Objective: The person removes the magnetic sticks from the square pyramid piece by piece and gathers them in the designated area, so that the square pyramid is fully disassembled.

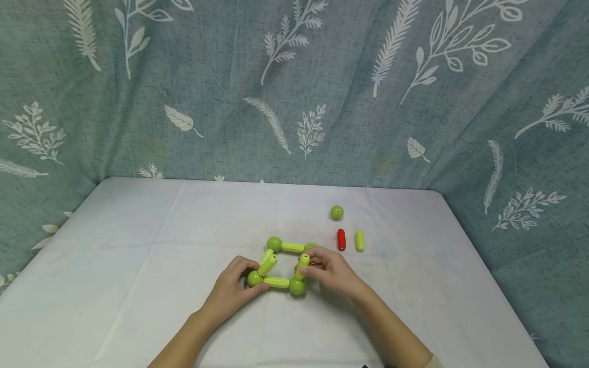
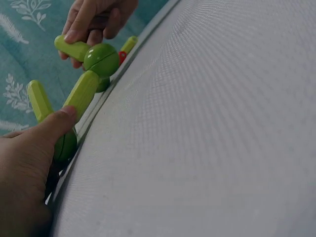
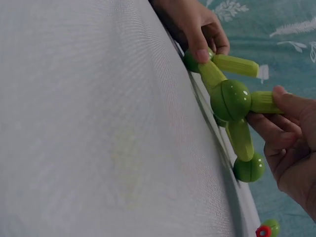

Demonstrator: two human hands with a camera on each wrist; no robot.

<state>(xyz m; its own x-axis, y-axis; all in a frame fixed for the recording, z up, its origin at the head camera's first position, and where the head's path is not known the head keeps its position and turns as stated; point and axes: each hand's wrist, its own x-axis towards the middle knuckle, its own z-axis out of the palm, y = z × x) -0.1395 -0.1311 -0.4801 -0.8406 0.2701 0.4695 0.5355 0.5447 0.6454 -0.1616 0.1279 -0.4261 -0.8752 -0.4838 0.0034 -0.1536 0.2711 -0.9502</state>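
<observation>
A square frame of green balls and yellow-green rods lies on the table. My left hand [image 1: 233, 283] grips its front left ball [image 1: 255, 279], the thumb lying on the end of the front rod [image 1: 277, 282]. From that ball a rod [image 1: 268, 266] stands up. At the front right ball [image 1: 297, 287], my right hand [image 1: 333, 271] pinches an upright rod [image 3: 264, 101] between thumb and fingers. The rod's lower end meets the ball. Behind, a back left ball [image 1: 274, 244] and a back rod [image 1: 293, 248] show; my right hand partly covers the back right ball [image 1: 310, 246].
Beyond my right hand, a red rod [image 1: 341, 239] and a loose yellow-green rod [image 1: 360, 240] lie side by side. A single green ball [image 1: 337, 212] sits farther back. The white-covered table [image 1: 207, 220] ends at a leaf-patterned curtain [image 1: 221, 133].
</observation>
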